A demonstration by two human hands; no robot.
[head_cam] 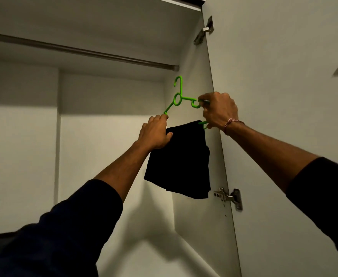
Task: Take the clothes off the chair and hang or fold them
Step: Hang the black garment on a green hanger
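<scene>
Landmark: the green hanger, held up inside an open white wardrobe.

Far left of the hanger and above it: metal rail, running from the left edge across to the wardrobe's right side wall. The hanger's hook sits below the rail's right end, not on it.

Lower left of the hanger: dark sleeve on the left forearm, reaching up.

Left hand: at the hanger's left shoulder end. Fingers curled together, clamped on the hanger arm and the top edge of the black garment; thumb presses on the cloth.

Black garment: folded over the hanger's lower bar and hanging straight down below it, its bottom edge level with the lower door hinge. It hangs free in the air, close to the right side wall.

Right hand: at the hanger's right shoulder end. Fingers curled, gripping the arm near the small notch hook; green tip of the lower bar shows under the palm. Red and white thread band on the wrist.

Right of the hanger: open wardrobe door, with an upper hinge well above the hanger. Right sleeve, dark, at the frame's right edge.
</scene>
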